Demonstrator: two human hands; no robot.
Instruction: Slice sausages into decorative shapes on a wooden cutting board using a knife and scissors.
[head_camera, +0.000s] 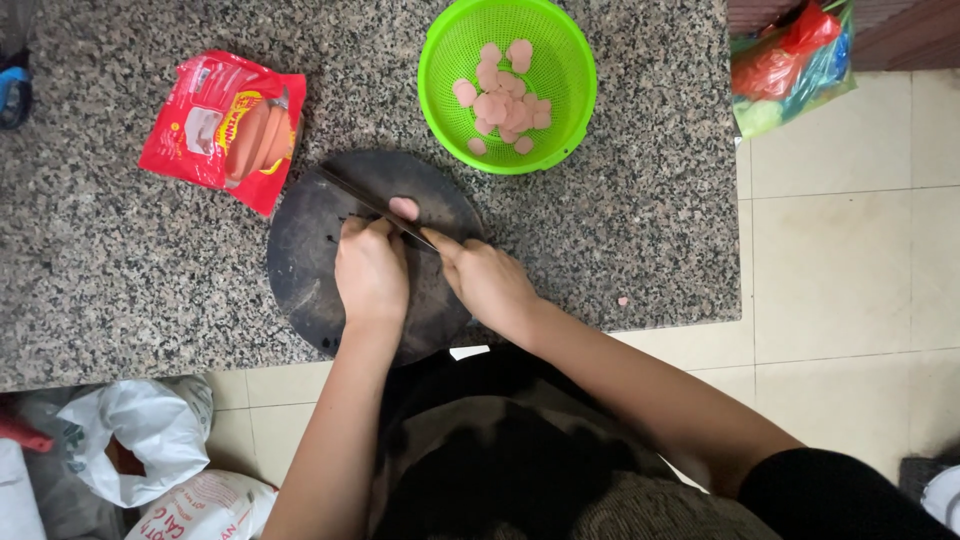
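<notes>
Slicing partly done, judging by the layout. Red sausage packet (222, 130), upper left on the counter (100, 270), torn open, sausages left inside. Centre: left hand (370, 275) pins a pink sausage (404, 208) on the round dark board (310, 270); right hand (487, 280), grip closed on the knife (375, 208). Green basket (507, 82), upper centre, holds cut rounds.

Both bare forearms reach forward from the body and converge. The left hand (371, 270) lies knuckles up, fingers curled downward and pressing. Just beside it, the right hand (487, 280) is closed in a grip, index finger stretched forward toward the left fingertips.
</notes>
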